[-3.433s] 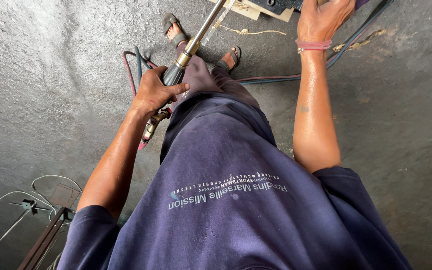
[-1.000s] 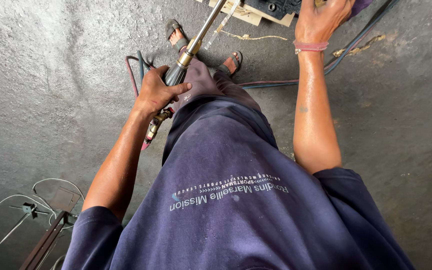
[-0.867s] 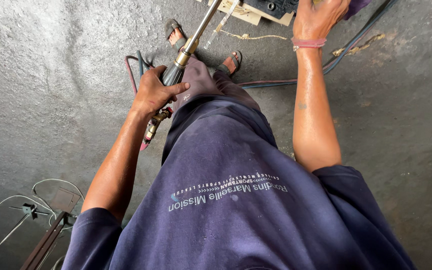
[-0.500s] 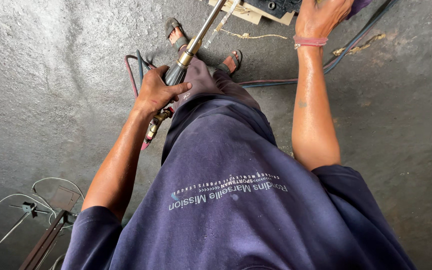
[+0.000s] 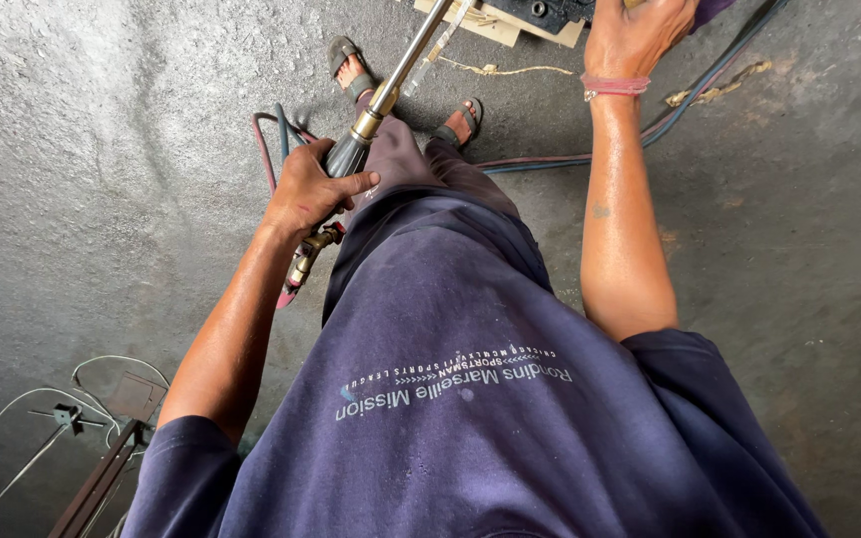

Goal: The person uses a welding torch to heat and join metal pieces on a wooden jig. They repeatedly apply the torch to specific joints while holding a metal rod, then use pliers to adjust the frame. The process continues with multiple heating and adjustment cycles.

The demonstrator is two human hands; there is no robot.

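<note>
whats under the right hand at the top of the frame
The right hand rests on a dark metal part sitting on pale wooden boards. The palm covers whatever lies directly beneath, and the frame edge cuts off the rest.

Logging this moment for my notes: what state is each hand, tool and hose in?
Left hand: shut around the torch's dark handle.
Right hand: reaching to the dark metal piece; grip unclear.
Long brass-and-steel cutting torch: held, slanting toward the top edge; tip out of view.
Red and blue hoses: lying on grey concrete floor.

Cutting torch (image 5: pixel 391 90) marginally steeper
</note>
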